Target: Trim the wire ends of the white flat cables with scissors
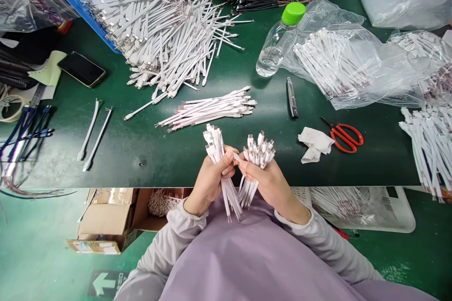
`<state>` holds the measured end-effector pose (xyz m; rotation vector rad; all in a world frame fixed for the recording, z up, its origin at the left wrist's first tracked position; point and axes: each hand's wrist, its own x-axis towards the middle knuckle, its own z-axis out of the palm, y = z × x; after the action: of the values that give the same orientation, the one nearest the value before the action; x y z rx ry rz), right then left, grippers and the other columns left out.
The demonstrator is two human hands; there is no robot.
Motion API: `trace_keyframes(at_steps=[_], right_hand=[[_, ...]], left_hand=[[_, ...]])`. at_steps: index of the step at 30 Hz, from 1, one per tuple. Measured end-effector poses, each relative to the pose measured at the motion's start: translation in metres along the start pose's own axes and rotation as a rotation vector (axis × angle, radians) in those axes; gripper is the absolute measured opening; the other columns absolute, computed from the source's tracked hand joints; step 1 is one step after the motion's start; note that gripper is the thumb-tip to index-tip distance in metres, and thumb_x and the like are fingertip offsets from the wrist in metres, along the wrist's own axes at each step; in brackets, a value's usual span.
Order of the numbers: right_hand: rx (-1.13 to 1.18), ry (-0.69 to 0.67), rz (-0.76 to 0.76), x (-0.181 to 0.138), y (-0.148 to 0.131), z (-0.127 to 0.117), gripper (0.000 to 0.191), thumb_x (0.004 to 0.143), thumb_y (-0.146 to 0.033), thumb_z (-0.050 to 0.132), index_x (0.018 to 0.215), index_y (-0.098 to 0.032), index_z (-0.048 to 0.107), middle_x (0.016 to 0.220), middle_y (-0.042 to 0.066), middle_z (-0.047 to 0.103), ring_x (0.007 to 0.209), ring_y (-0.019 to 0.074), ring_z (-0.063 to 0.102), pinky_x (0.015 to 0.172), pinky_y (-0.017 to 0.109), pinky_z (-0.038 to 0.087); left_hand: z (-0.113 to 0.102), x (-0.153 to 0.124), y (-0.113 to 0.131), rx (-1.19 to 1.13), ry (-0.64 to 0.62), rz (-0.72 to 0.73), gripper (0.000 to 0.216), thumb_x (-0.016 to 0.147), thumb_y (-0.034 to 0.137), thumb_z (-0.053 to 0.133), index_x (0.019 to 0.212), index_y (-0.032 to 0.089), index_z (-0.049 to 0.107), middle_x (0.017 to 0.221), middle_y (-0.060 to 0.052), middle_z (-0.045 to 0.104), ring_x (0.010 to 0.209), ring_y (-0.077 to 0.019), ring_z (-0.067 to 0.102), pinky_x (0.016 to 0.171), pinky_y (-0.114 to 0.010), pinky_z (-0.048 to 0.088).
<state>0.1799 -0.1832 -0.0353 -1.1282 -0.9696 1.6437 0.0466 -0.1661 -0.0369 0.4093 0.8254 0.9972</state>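
Observation:
My left hand (pixel 211 176) is closed round a bundle of short white cables (pixel 214 143), plugs pointing up. Close beside it, my right hand (pixel 264 179) grips a second bundle of white cables (pixel 259 149), also plug-end up. Both hands hover over the near edge of the green table (pixel 169 155), thumbs almost touching. Just beyond them lies a small sorted row of white cables (pixel 212 109). Farther back spreads a large heap of the same cables (pixel 162 23).
A clear bottle with a green cap (pixel 278 40), a pen-like tool (pixel 292 98), red scissors (pixel 344 137) and crumpled paper (pixel 314 143) lie to the right. Bags of cables (pixel 353 66) fill the far right. A phone (pixel 82 69) and two loose cables (pixel 93 134) lie left. Cardboard boxes (pixel 106 221) stand under the table.

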Motion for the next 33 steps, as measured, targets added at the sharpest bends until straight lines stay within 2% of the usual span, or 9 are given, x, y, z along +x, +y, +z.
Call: trace_keyframes(at_steps=[4, 9, 14, 17, 20, 23, 26, 31, 33], right_hand=[[-0.024, 0.032, 0.016, 0.000, -0.001, 0.001, 0.025, 0.083, -0.028, 0.059, 0.064, -0.019, 0.046, 0.058, -0.005, 0.038, 0.056, 0.0094, 0.031, 0.053, 0.028, 0.025], [0.076, 0.006, 0.046, 0.000, -0.002, 0.001, 0.018, 0.081, -0.025, 0.057, 0.065, -0.018, 0.050, 0.058, -0.004, 0.042, 0.053, 0.0085, 0.030, 0.052, 0.029, 0.022], [0.052, 0.026, 0.054, 0.000, -0.001, 0.000, 0.023, 0.082, -0.030, 0.061, 0.064, -0.018, 0.053, 0.057, -0.003, 0.044, 0.053, 0.0086, 0.033, 0.052, 0.028, 0.024], [0.123, -0.007, 0.071, 0.000, 0.000, 0.000, 0.016, 0.079, -0.026, 0.061, 0.067, -0.017, 0.056, 0.059, -0.003, 0.046, 0.052, 0.0079, 0.031, 0.051, 0.028, 0.022], [0.148, 0.020, 0.084, -0.001, 0.002, -0.003, 0.010, 0.078, -0.026, 0.063, 0.073, -0.017, 0.061, 0.062, -0.003, 0.049, 0.053, 0.0077, 0.033, 0.051, 0.027, 0.024], [0.148, 0.121, 0.088, 0.000, 0.004, -0.006, 0.015, 0.077, -0.030, 0.071, 0.075, -0.019, 0.061, 0.060, -0.005, 0.046, 0.052, 0.0077, 0.036, 0.050, 0.026, 0.027], [0.157, 0.195, 0.088, 0.001, 0.005, -0.009, 0.021, 0.072, -0.031, 0.076, 0.071, -0.019, 0.059, 0.063, -0.004, 0.047, 0.054, 0.0079, 0.038, 0.051, 0.025, 0.030], [0.173, 0.266, 0.120, 0.000, 0.003, -0.009, 0.025, 0.067, -0.035, 0.080, 0.070, -0.018, 0.062, 0.073, -0.001, 0.056, 0.071, 0.0133, 0.050, 0.067, 0.029, 0.042], [0.220, 0.251, 0.150, 0.000, 0.001, -0.009, 0.027, 0.069, -0.039, 0.078, 0.070, -0.018, 0.062, 0.067, -0.001, 0.055, 0.067, 0.0130, 0.049, 0.066, 0.029, 0.042]], left_hand=[[0.000, 0.000, 0.000, -0.002, -0.002, 0.003, 0.031, 0.069, 0.034, 0.081, 0.080, 0.012, 0.063, 0.059, 0.005, 0.047, 0.044, 0.0005, 0.026, 0.040, -0.013, 0.021], [0.000, 0.000, 0.001, -0.001, -0.010, -0.009, 0.031, 0.070, 0.034, 0.081, 0.082, 0.011, 0.063, 0.061, 0.003, 0.051, 0.044, 0.0005, 0.026, 0.040, -0.013, 0.020], [-0.001, 0.000, 0.001, -0.012, -0.013, -0.009, 0.030, 0.069, 0.033, 0.081, 0.081, 0.011, 0.064, 0.059, 0.004, 0.048, 0.044, 0.0006, 0.026, 0.040, -0.013, 0.020], [-0.002, 0.001, -0.001, -0.006, -0.010, -0.017, 0.029, 0.070, 0.034, 0.080, 0.082, 0.011, 0.065, 0.060, 0.003, 0.049, 0.045, 0.0000, 0.029, 0.040, -0.013, 0.021], [-0.003, -0.001, -0.002, 0.046, 0.013, -0.013, 0.033, 0.073, 0.037, 0.077, 0.091, 0.011, 0.069, 0.067, 0.000, 0.054, 0.053, -0.0038, 0.043, 0.045, -0.015, 0.033], [-0.005, -0.004, -0.005, 0.162, 0.022, -0.029, 0.039, 0.076, 0.038, 0.073, 0.107, 0.014, 0.070, 0.082, -0.004, 0.063, 0.071, -0.0108, 0.058, 0.066, -0.022, 0.051], [-0.008, -0.008, -0.008, 0.306, 0.047, -0.003, 0.040, 0.077, 0.038, 0.072, 0.111, 0.016, 0.070, 0.095, -0.006, 0.068, 0.081, -0.0150, 0.062, 0.079, -0.030, 0.055], [-0.012, -0.010, -0.016, 0.377, 0.093, 0.027, 0.036, 0.073, 0.036, 0.076, 0.101, 0.014, 0.068, 0.075, -0.003, 0.069, 0.068, -0.0157, 0.065, 0.072, -0.030, 0.055], [-0.011, -0.010, -0.019, 0.338, 0.096, 0.015, 0.034, 0.071, 0.034, 0.078, 0.094, 0.014, 0.065, 0.071, -0.003, 0.069, 0.066, -0.0159, 0.065, 0.069, -0.029, 0.055]])
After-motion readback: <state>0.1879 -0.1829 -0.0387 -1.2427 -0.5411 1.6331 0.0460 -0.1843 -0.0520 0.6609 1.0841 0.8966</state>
